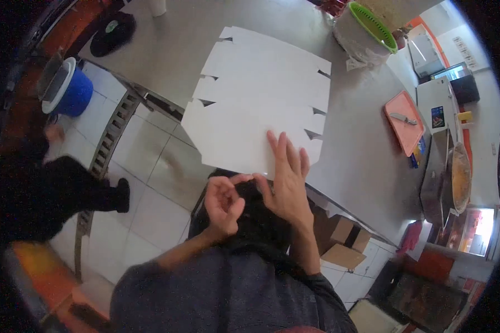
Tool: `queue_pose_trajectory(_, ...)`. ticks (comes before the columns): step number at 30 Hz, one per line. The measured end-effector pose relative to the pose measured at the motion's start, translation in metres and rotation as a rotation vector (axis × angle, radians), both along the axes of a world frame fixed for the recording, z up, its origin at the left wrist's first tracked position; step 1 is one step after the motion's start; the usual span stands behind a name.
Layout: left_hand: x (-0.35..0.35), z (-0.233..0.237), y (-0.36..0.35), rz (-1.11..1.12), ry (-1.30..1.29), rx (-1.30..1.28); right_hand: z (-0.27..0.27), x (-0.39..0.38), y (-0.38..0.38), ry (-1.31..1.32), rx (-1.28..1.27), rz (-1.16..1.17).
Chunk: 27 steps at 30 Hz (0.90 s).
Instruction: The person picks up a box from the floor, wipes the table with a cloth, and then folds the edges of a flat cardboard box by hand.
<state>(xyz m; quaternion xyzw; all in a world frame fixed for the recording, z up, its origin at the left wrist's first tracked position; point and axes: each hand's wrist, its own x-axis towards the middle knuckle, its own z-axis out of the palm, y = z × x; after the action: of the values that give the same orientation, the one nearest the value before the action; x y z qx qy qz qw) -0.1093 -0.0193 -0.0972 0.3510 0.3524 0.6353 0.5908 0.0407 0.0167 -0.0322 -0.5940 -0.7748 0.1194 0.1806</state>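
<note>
A flat white cardboard sheet with slits along both sides lies on the metal table, its near edge toward my body. My right hand rests on the sheet's near right part, fingers stretched out and apart, thumb at the near edge. Just off that near edge, my left hand has its fingers curled, with the index finger reaching toward my right thumb. Nothing can be made out between the left fingers.
A pink tray with a knife lies at the right. Farther back stands a green-rimmed basket. A blue bucket is at left, near a person in dark clothing. A cardboard box sits below the table.
</note>
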Motion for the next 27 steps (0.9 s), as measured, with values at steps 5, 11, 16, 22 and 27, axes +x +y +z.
queue_pose_trajectory(5, -0.005, -0.007, 0.001, -0.058, -0.029, 0.081, 0.002, 0.0, 0.003, 0.003, 0.021, -0.01)
queue_pose_trajectory(11, -0.008, 0.021, 0.0, -0.095, -0.108, -0.071, 0.0, 0.002, 0.002, 0.062, 0.004, -0.007)
queue_pose_trajectory(16, -0.012, 0.039, 0.002, -0.154, -0.085, -0.166, 0.0, 0.002, 0.002, 0.044, 0.016, 0.005)
queue_pose_trajectory(22, -0.01, 0.051, 0.006, -0.195, -0.241, -0.203, 0.003, 0.003, 0.002, 0.075, 0.034, -0.003)
queue_pose_trajectory(27, -0.013, 0.055, 0.009, -0.176, -0.342, -0.28, 0.001, 0.005, 0.003, 0.081, 0.055, -0.004)
